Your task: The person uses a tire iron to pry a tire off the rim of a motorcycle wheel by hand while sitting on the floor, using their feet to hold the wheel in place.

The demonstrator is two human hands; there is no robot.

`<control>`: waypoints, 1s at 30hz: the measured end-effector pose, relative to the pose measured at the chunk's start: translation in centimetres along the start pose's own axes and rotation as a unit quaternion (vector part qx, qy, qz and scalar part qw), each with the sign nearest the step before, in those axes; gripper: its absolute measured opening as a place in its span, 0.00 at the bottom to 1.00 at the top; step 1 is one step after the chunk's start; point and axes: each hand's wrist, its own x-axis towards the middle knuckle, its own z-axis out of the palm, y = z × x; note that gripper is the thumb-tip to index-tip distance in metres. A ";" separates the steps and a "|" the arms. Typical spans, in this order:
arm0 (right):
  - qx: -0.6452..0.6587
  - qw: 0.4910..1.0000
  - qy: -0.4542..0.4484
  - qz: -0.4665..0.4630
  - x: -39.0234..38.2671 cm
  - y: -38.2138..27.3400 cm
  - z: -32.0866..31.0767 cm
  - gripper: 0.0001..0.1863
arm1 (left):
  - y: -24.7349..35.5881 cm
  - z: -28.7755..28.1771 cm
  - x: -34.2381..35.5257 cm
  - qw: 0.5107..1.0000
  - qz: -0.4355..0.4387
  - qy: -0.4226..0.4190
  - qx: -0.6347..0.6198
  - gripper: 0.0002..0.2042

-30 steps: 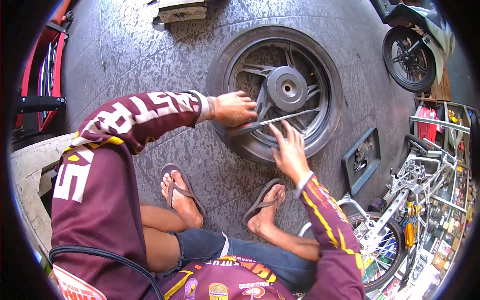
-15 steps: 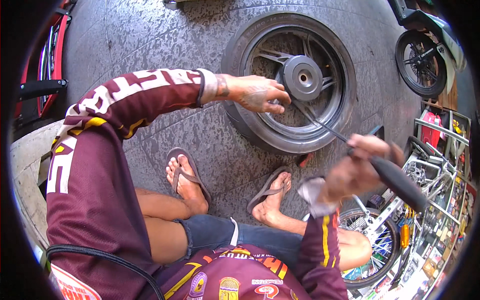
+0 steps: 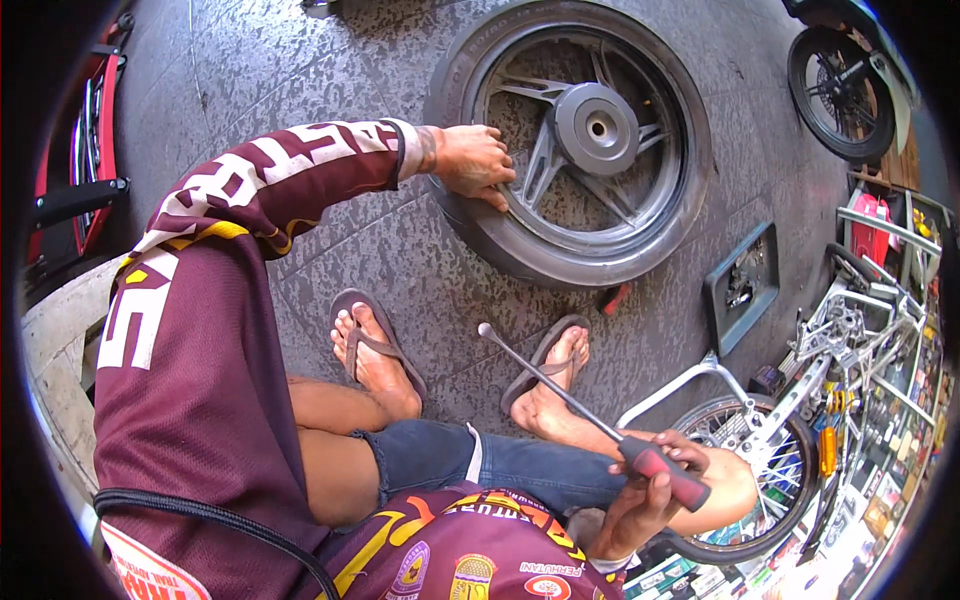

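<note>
A motorcycle wheel lies flat on the floor ahead of me, its black tyre (image 3: pixel 460 75) around a grey spoked rim (image 3: pixel 545 175) with a round hub (image 3: pixel 600 128). My left hand (image 3: pixel 468 162) is at the tyre's left side, fingers curled over it to the rim edge. Low on the right, my right hand (image 3: pixel 650 490) is closed around the red and black handle of a tyre lever (image 3: pixel 560 388). Its long metal shaft points up and left, away from the wheel, and its rounded tip is above the floor between my feet.
Right of the wheel sits a dark tray (image 3: pixel 762 290) with small metal parts. A bare frame with a spoked wheel (image 3: pixel 745 480) stands at lower right, beside crowded shelves. Another motorcycle's wheel (image 3: pixel 842 95) is at upper right. Red racks (image 3: pixel 90 160) stand at far left.
My left hand has moved left from beside the hub to the tyre's edge. My right hand has drawn the tyre lever away from the wheel, down toward my right knee.
</note>
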 end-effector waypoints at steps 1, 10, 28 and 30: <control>-0.019 1.000 -0.020 0.008 -1.2 0.0 -0.7 0.26 | -0.1 0.3 -0.3 1.000 0.002 0.020 -0.001 0.28; -0.461 0.788 -0.386 0.133 -3.7 1.2 -5.0 0.23 | 0.0 -0.4 -0.5 1.000 -0.015 0.008 -0.001 0.28; -0.617 0.714 -0.309 -0.116 15.6 -7.5 -6.8 0.17 | -5.9 -4.7 -5.0 0.978 -0.029 0.145 0.144 0.10; -0.603 0.740 -0.275 -0.114 18.0 -5.9 -9.0 0.15 | -6.5 -4.5 -5.3 0.970 0.001 0.169 0.176 0.09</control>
